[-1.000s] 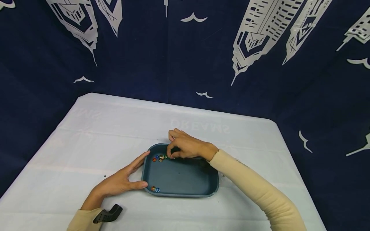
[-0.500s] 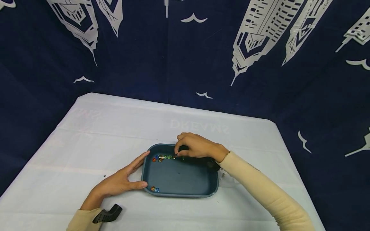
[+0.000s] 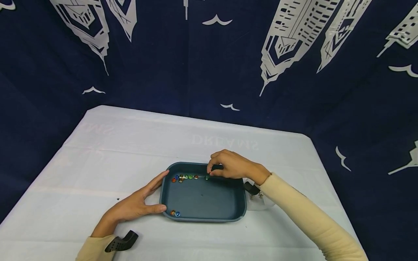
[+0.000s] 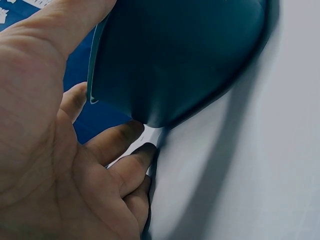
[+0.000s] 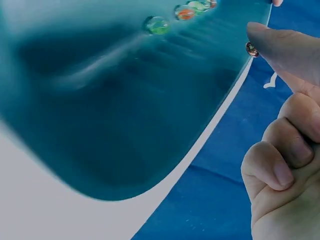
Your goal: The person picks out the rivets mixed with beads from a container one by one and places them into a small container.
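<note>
A blue-grey rectangular tray (image 3: 212,220) sits on the white-covered table, with small glass marbles (image 3: 191,177) in a loose row near its far wall. Two more, one orange and one blue (image 3: 177,214), lie in the near left corner. My left hand (image 3: 137,204) is spread along the tray's left end, thumb and index finger touching its rim. Over the far wall, my right hand (image 3: 233,165) pinches a brownish marble (image 5: 251,49) at the thumb tip. A green marble (image 5: 157,25) rests on the tray floor close by.
Right of the tray, partly under the right wrist, stands a clear container (image 3: 258,204) with small shiny pieces inside. A dark speck (image 3: 118,199) lies on the white cloth (image 3: 98,163) at left. Behind the table hangs a navy cloth (image 3: 163,65) with white building prints.
My right hand has moved rightward along the tray's far wall, uncovering more marbles in the row, including a green one. More of the clear container shows. The left hand has stayed in place.
</note>
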`<state>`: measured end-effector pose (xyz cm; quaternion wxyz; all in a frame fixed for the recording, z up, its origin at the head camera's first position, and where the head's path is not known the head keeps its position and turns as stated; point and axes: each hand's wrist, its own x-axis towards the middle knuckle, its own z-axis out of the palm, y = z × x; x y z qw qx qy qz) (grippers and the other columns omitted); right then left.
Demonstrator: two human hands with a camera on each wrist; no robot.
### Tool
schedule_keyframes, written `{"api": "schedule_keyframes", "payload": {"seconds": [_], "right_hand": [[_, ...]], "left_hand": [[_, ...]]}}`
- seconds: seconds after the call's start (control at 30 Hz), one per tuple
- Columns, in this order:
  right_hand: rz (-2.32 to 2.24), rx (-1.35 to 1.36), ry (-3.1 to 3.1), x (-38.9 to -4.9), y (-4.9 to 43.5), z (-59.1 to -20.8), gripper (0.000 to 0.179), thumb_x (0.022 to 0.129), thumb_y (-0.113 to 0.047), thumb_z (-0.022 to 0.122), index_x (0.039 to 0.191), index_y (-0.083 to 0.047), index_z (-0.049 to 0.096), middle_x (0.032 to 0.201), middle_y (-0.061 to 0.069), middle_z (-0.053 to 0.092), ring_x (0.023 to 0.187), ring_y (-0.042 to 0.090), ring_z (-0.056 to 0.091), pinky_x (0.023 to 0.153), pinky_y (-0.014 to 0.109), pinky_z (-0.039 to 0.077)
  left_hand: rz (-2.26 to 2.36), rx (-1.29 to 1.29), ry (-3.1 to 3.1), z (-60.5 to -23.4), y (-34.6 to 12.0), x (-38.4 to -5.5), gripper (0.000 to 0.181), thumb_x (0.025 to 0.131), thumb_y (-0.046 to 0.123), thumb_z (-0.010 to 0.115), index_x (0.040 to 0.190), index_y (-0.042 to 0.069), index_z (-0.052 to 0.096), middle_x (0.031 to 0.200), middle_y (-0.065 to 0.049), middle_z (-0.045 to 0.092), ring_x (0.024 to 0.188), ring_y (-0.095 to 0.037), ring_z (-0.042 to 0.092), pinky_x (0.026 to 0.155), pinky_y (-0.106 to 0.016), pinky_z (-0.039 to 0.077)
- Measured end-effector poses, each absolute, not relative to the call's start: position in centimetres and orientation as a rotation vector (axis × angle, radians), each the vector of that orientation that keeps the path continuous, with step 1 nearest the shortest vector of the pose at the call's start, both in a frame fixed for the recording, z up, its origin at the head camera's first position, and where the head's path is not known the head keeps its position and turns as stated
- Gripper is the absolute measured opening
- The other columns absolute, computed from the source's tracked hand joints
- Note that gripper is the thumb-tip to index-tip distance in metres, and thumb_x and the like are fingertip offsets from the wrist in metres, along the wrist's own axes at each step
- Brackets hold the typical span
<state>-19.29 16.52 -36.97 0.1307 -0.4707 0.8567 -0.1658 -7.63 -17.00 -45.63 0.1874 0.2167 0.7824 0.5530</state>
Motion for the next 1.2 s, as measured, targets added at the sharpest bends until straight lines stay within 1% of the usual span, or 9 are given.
{"api": "schedule_keyframes", "payload": {"seconds": [0.07, 0.17, 0.27, 0.33, 0.47, 0.7, 0.93, 1.1, 1.2], "right_hand": [[-0.5, -1.36, 2.477, -19.2, 17.0, -37.1, 0.009, 0.091, -0.016, 0.075, 0.099, -0.013, 0.079, 0.08, -0.012, 0.061, 0.081, 0.009, 0.06, 0.088, 0.036, 0.054], [-0.518, -1.339, 2.479, -19.1, 17.7, -37.1, 0.009, 0.092, -0.016, 0.075, 0.099, -0.014, 0.079, 0.085, -0.013, 0.065, 0.088, 0.004, 0.062, 0.102, 0.038, 0.05], [-0.527, -1.3, 2.486, -18.7, 18.6, -36.9, 0.009, 0.092, -0.017, 0.074, 0.099, -0.014, 0.079, 0.091, -0.013, 0.07, 0.102, 0.011, 0.066, 0.112, 0.042, 0.042], [-0.54, -1.267, 2.479, -18.4, 19.3, -36.8, 0.009, 0.092, -0.017, 0.074, 0.1, -0.014, 0.078, 0.094, -0.012, 0.072, 0.109, 0.018, 0.066, 0.114, 0.044, 0.04], [-0.555, -1.214, 2.481, -17.7, 20.8, -36.7, 0.009, 0.092, -0.017, 0.074, 0.1, -0.015, 0.078, 0.099, -0.012, 0.074, 0.121, 0.026, 0.063, 0.111, 0.046, 0.043], [-0.603, -1.191, 2.529, -17.5, 22.8, -36.3, 0.009, 0.093, -0.017, 0.073, 0.1, -0.015, 0.078, 0.099, -0.01, 0.074, 0.112, 0.021, 0.065, 0.108, 0.049, 0.045], [-0.683, -1.104, 2.562, -16.8, 24.9, -35.9, 0.01, 0.092, -0.016, 0.074, 0.101, -0.016, 0.078, 0.097, -0.015, 0.068, 0.091, 0.006, 0.063, 0.08, 0.035, 0.055], [-0.695, -1.061, 2.573, -16.2, 26.3, -35.9, 0.012, 0.092, -0.013, 0.073, 0.1, -0.019, 0.078, 0.097, -0.017, 0.068, 0.093, 0.011, 0.066, 0.083, 0.043, 0.056], [-0.681, -1.032, 2.599, -15.7, 27.1, -36.0, 0.013, 0.092, -0.011, 0.073, 0.099, -0.021, 0.078, 0.097, -0.018, 0.068, 0.093, 0.009, 0.065, 0.085, 0.042, 0.055]], "left_hand": [[1.563, 0.612, 2.194, -45.6, -17.0, -7.7, 0.095, 0.092, 0.024, 0.074, 0.162, 0.036, 0.01, 0.169, -0.007, 0.008, 0.152, -0.042, 0.016, 0.111, -0.076, 0.017], [1.569, 0.608, 2.192, -45.6, -17.0, -7.7, 0.095, 0.092, 0.023, 0.074, 0.162, 0.036, 0.01, 0.169, -0.007, 0.008, 0.152, -0.042, 0.016, 0.111, -0.076, 0.017], [1.576, 0.594, 2.181, -45.7, -17.0, -7.7, 0.095, 0.092, 0.023, 0.074, 0.161, 0.037, 0.01, 0.169, -0.007, 0.007, 0.153, -0.042, 0.015, 0.111, -0.076, 0.016], [1.572, 0.584, 2.167, -45.8, -16.9, -7.5, 0.095, 0.092, 0.023, 0.074, 0.161, 0.038, 0.01, 0.169, -0.007, 0.006, 0.153, -0.042, 0.015, 0.111, -0.076, 0.015], [1.564, 0.579, 2.148, -46.1, -16.8, -7.3, 0.095, 0.093, 0.022, 0.074, 0.161, 0.038, 0.01, 0.169, -0.008, 0.006, 0.153, -0.042, 0.014, 0.111, -0.077, 0.014], [1.565, 0.58, 2.169, -46.0, -16.7, -7.3, 0.095, 0.093, 0.022, 0.074, 0.161, 0.039, 0.01, 0.169, -0.007, 0.006, 0.153, -0.042, 0.015, 0.111, -0.076, 0.015], [1.561, 0.596, 2.181, -45.6, -16.9, -7.6, 0.095, 0.092, 0.025, 0.074, 0.161, 0.037, 0.01, 0.169, -0.008, 0.007, 0.153, -0.042, 0.016, 0.111, -0.075, 0.016], [1.567, 0.595, 2.182, -45.6, -17.0, -7.7, 0.096, 0.092, 0.025, 0.075, 0.161, 0.037, 0.01, 0.169, -0.008, 0.007, 0.153, -0.041, 0.015, 0.111, -0.076, 0.016], [1.57, 0.596, 2.178, -45.7, -17.0, -7.7, 0.096, 0.092, 0.025, 0.075, 0.161, 0.038, 0.01, 0.169, -0.008, 0.006, 0.153, -0.042, 0.015, 0.111, -0.076, 0.016]]}}
